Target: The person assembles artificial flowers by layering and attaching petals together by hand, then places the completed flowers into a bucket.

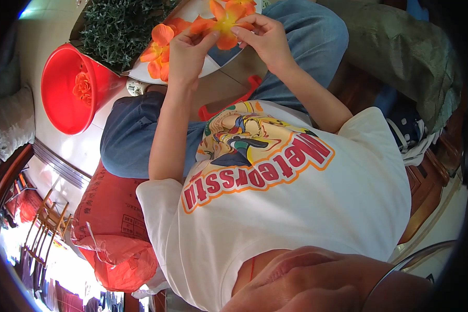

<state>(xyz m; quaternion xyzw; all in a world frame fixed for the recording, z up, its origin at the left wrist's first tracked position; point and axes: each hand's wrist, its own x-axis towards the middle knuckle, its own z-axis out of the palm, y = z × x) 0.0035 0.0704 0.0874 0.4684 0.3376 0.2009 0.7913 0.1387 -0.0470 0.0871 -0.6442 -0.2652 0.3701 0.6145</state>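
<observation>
My left hand [188, 56] and my right hand [269, 46] are raised over my lap at the top of the view. Between them is an orange artificial flower [225, 27] with a yellow centre. The thumb and fingers of each hand pinch its petals from opposite sides. More orange flowers [160, 51] lie just left of my left hand, on a white surface [145, 74] that slopes under both hands. Another orange bloom [240, 4] shows behind the held one, partly cut off by the frame edge.
Dark green artificial foliage [122, 31] fills a box at the upper left. A red bucket [57, 91] below it holds orange-red flowers [82, 87]. Red sacks [109, 208] stand by my left side, and a greenish sack [400, 52] lies at the right. Red plastic [205, 112] shows between my legs.
</observation>
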